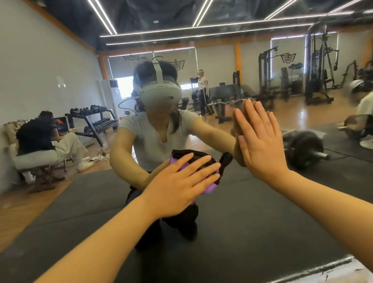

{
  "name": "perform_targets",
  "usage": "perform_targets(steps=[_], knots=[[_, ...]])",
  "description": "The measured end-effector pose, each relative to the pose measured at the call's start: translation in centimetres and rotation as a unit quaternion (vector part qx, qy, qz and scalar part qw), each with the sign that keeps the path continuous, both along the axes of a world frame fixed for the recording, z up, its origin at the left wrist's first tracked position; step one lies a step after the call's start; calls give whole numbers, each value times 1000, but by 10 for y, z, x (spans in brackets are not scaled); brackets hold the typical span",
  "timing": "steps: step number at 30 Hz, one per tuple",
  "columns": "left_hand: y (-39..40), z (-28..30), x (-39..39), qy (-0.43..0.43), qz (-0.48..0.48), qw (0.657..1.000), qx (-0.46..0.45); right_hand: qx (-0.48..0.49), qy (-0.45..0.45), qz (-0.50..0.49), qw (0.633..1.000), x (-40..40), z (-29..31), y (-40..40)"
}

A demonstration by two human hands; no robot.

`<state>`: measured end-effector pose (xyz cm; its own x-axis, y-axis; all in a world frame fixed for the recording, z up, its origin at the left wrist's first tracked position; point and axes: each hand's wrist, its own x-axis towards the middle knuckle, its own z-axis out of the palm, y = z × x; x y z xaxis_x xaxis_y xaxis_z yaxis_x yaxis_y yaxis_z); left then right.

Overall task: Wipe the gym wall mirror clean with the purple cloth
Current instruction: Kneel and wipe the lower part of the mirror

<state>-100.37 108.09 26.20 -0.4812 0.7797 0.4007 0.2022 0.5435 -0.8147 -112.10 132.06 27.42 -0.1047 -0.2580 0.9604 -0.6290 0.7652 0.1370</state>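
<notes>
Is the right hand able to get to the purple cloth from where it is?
Probably yes. The right hand lies flat and open on the mirror, holding nothing, beside the left hand that presses the purple cloth to the glass. Nothing sits between them, though the left hand covers most of the cloth.

Both arms out; L hand (180,182) flat, R hand (259,139) flat, fingers up.

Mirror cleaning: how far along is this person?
Done: cannot tell, as no clearly cleaned patch shows on the large gym wall mirror. In hand: the left hand presses the crumpled purple cloth flat on the glass, while the right hand braces open-palmed beside it. Left: seemingly most of the mirror.
</notes>
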Motion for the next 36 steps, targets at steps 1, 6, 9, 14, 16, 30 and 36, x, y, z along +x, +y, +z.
perform_targets(steps=[1,6,9,14,16,30,36], knots=[[-1,6,0,6,3,1000,2,0,-1,2,1000,1,0,0],[-3,65,-2,105,28,989,103,-11,-16,2,1000,3,0,-3],[-2,68,-4,119,26,980,156,-9,-24,-2,1000,4,1,-3],[-20,12,7,69,43,989,124,5,-33,-4,999,9,3,-1],[-30,-2,18,37,52,993,100,8,-40,-6,999,12,4,0],[-30,14,35,94,94,969,208,-44,-93,11,995,39,-14,-32],[-36,-10,57,79,143,966,200,-43,-74,52,995,60,-34,-72]])
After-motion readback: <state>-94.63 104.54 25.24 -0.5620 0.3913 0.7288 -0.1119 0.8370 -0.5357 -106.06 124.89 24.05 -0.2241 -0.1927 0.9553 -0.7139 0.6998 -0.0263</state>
